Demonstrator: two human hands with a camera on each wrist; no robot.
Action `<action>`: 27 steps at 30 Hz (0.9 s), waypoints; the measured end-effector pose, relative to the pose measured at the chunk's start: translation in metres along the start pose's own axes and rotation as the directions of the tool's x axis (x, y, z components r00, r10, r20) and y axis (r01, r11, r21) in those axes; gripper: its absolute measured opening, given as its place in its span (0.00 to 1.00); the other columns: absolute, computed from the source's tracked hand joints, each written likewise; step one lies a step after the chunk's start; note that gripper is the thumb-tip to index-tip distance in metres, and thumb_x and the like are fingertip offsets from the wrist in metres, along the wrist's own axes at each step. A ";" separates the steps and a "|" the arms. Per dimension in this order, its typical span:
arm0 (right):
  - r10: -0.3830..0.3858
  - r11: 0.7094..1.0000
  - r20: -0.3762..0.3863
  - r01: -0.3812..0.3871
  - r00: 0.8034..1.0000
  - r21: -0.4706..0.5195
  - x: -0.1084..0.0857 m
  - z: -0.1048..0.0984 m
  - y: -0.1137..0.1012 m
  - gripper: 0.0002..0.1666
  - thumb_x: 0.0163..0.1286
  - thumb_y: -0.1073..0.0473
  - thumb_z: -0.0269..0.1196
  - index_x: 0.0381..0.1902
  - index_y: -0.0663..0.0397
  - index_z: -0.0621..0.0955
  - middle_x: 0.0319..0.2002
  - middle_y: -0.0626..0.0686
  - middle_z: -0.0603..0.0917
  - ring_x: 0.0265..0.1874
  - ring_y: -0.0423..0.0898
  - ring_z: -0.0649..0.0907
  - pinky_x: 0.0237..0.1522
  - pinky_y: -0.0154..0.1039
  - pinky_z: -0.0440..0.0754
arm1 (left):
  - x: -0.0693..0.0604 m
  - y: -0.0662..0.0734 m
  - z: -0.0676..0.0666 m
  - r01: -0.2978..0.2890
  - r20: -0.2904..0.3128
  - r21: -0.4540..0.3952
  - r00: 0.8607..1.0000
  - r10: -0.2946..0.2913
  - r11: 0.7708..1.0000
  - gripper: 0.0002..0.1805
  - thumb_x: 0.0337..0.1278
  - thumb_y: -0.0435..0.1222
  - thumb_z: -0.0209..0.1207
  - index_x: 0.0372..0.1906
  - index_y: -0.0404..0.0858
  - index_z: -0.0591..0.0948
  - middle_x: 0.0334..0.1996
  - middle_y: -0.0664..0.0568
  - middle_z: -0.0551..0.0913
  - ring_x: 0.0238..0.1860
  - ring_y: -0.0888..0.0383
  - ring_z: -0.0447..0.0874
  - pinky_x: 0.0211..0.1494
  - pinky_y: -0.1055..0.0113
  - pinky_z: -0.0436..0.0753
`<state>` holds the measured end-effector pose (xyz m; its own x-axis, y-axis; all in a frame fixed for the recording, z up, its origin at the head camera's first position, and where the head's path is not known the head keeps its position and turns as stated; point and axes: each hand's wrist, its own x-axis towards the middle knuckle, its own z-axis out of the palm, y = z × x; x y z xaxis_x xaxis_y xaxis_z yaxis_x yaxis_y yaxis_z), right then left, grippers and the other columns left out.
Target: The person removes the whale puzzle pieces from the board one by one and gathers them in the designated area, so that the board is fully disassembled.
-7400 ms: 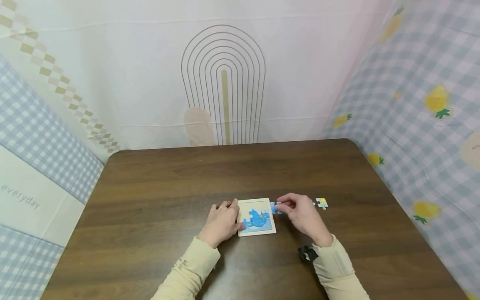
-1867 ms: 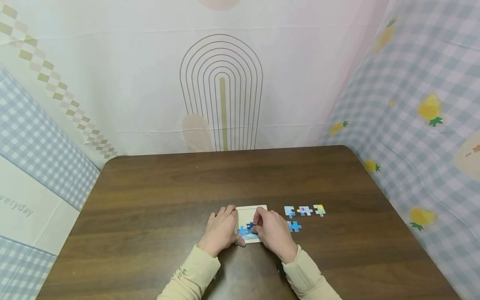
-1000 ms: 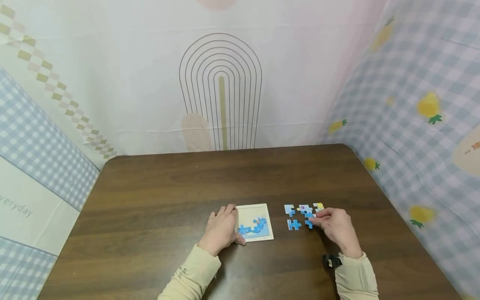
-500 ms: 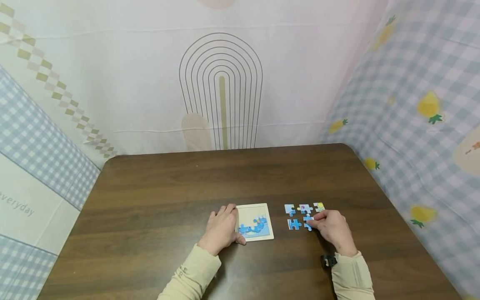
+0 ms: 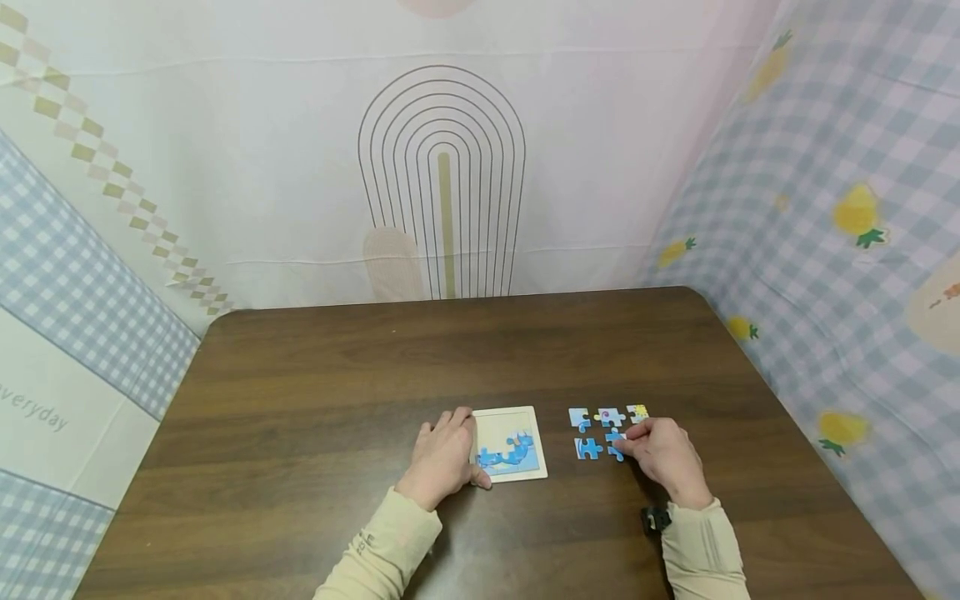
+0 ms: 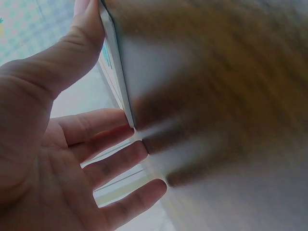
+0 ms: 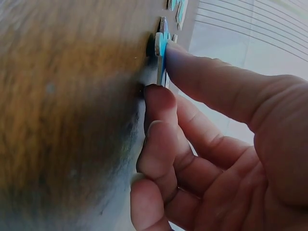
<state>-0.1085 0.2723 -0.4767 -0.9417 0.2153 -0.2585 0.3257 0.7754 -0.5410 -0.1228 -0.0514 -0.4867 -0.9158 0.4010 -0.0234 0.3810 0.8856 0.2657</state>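
Observation:
A shallow, pale-rimmed puzzle tray [image 5: 529, 478] lies on the table, with joined blue pieces along its lower and right parts. My left hand [image 5: 441, 461] rests against the tray's left side, fingers nearly straight and thumb at the near corner. In the left wrist view, those fingertips [image 6: 156, 188] touch the tabletop beside the tray edge. To the right, my right hand [image 5: 670, 454] pinches a blue puzzle piece [image 5: 615, 437] between thumb and index finger. That piece [image 7: 160, 53] appears edge-on in the right wrist view, close to the table; its far side is partly hidden.
Loose puzzle pieces lie between tray and right hand: a pale blue one [image 5: 579, 418], one with a pink swirl [image 5: 610, 417], a yellow-patterned one [image 5: 637, 412] and a blue one [image 5: 588, 448]. Behind the brown table [image 5: 337, 367] hangs a patterned cloth [image 5: 300, 167].
My right hand has gone from the tray to the loose pieces on the right. It has turned the blue piece slightly and shifted it a little left. The left hand keeps its place at the tray.

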 end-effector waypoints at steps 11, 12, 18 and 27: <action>0.004 1.000 0.009 -0.004 1.000 -0.004 -0.001 -0.002 -0.003 0.16 0.59 0.49 0.71 0.35 0.55 0.84 0.33 0.51 0.85 0.32 0.49 0.80 0.34 0.48 0.74 | -0.001 0.000 -0.001 -0.002 0.003 -0.014 1.000 0.002 1.000 0.44 0.25 0.56 0.77 0.52 0.35 0.79 0.60 0.49 0.73 0.58 0.49 0.71 0.51 0.50 0.71; 0.006 1.000 0.009 -0.005 1.000 -0.006 -0.001 -0.002 -0.003 0.16 0.59 0.49 0.71 0.35 0.55 0.84 0.33 0.51 0.85 0.32 0.49 0.80 0.34 0.48 0.74 | -0.001 0.001 -0.002 -0.001 0.005 -0.013 1.000 0.001 1.000 0.44 0.25 0.56 0.77 0.52 0.35 0.79 0.60 0.49 0.73 0.58 0.49 0.71 0.51 0.49 0.71; -0.002 0.999 0.007 0.003 1.000 -0.034 -0.002 -0.002 -0.003 0.15 0.59 0.49 0.71 0.35 0.54 0.85 0.33 0.51 0.85 0.31 0.48 0.80 0.33 0.47 0.74 | -0.001 0.000 0.000 0.000 0.003 -0.011 1.000 0.000 1.000 0.44 0.24 0.56 0.77 0.52 0.36 0.79 0.61 0.49 0.73 0.59 0.49 0.71 0.52 0.48 0.71; -0.012 0.998 0.022 0.013 1.000 -0.067 -0.003 -0.002 -0.004 0.13 0.61 0.50 0.69 0.35 0.54 0.84 0.32 0.50 0.84 0.28 0.47 0.79 0.29 0.45 0.71 | -0.001 0.000 0.000 0.001 -0.005 -0.013 1.000 -0.001 1.000 0.45 0.24 0.56 0.78 0.52 0.35 0.79 0.60 0.49 0.73 0.58 0.49 0.71 0.52 0.49 0.71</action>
<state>-0.1070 0.2697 -0.4717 -0.9434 0.1930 -0.2698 0.3070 0.8161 -0.4896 -0.1220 -0.0524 -0.4864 -0.9168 0.3989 -0.0190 0.3784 0.8829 0.2781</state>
